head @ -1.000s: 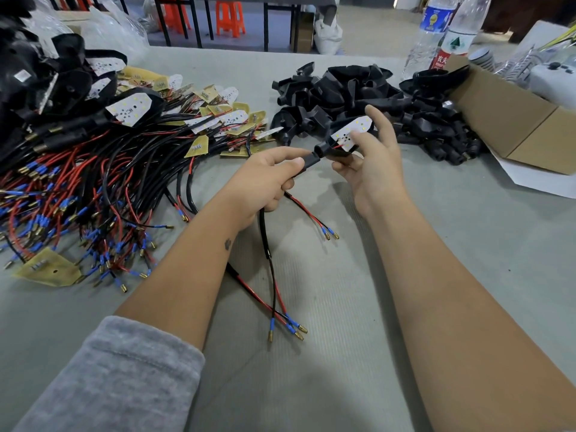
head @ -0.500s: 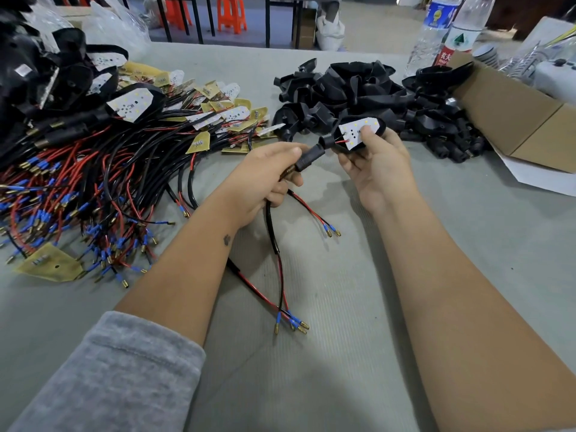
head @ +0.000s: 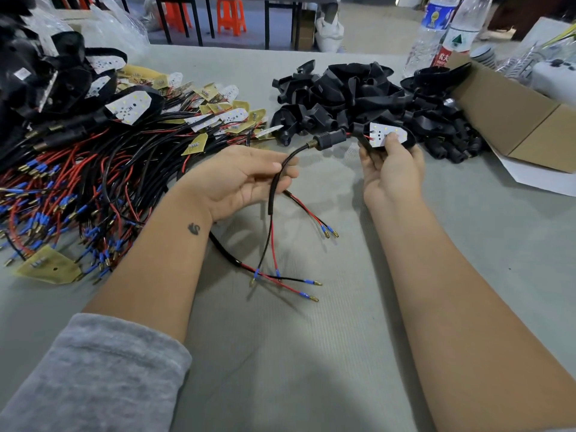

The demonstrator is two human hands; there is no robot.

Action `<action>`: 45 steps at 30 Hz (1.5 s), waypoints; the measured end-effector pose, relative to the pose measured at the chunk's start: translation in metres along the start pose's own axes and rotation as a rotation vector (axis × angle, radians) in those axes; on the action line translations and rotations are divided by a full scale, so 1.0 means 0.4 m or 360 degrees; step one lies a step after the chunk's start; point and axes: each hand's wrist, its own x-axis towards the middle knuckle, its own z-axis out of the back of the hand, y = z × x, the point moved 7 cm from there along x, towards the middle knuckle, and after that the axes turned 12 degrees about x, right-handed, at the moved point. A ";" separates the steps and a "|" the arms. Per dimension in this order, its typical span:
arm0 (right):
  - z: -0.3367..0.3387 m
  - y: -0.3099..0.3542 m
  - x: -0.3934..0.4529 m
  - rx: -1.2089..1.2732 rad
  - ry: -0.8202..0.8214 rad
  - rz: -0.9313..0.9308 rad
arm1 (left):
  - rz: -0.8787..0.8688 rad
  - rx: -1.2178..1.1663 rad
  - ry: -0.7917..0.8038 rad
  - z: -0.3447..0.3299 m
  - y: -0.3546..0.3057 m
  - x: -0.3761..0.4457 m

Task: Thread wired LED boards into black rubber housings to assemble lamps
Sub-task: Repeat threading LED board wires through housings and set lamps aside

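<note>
The right hand (head: 391, 169) holds a black rubber housing (head: 408, 141) from beneath, its grip closed around it, with the thumb pressed on the white LED board (head: 378, 134) that sits in the housing's open face. From the housing's left end a short black neck (head: 330, 141) with a small metal spring sticks out toward the left hand (head: 240, 179), and a black sleeved cable (head: 277, 179) runs from that neck down across the left palm. The left grip is loose: palm up, thumb and fingers lightly curled around the cable. Below this hand the sleeve ends and the cable splits into red and black wires (head: 271, 251) tipped with blue and brass plugs, which hang down to the grey table (head: 311, 353).

Just behind the right grip lies a heap of empty black housings (head: 343, 92), and right of that heap an open cardboard box (head: 523, 116). To the left of the left grip spreads a large tangle of wired boards (head: 93, 169), red and black leads with yellow and white boards among them. Farther left and back lies a stack of finished lamps (head: 46, 76). Two plastic bottles (head: 442, 29) stand behind the box.
</note>
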 end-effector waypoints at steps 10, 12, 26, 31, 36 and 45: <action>0.004 0.003 -0.003 0.0113 -0.0006 -0.0054 | 0.0007 0.0130 -0.0097 0.008 0.009 0.011; 0.004 0.002 -0.004 0.0100 -0.0013 -0.0043 | 0.0053 0.0133 -0.0168 0.017 0.010 0.017; 0.003 0.001 -0.002 0.0145 -0.0030 -0.0054 | 0.0208 0.0045 -0.0278 0.042 0.014 0.017; 0.007 0.001 0.000 0.0144 -0.0055 -0.0063 | -0.0017 0.0156 -0.0376 0.066 0.009 0.021; 0.007 0.003 0.000 0.0147 -0.0071 -0.0052 | -0.0198 0.0363 -0.0427 0.091 -0.008 0.012; 0.011 0.014 0.003 0.0006 -0.0091 0.0096 | 0.0005 0.0329 -0.0682 0.129 0.008 0.007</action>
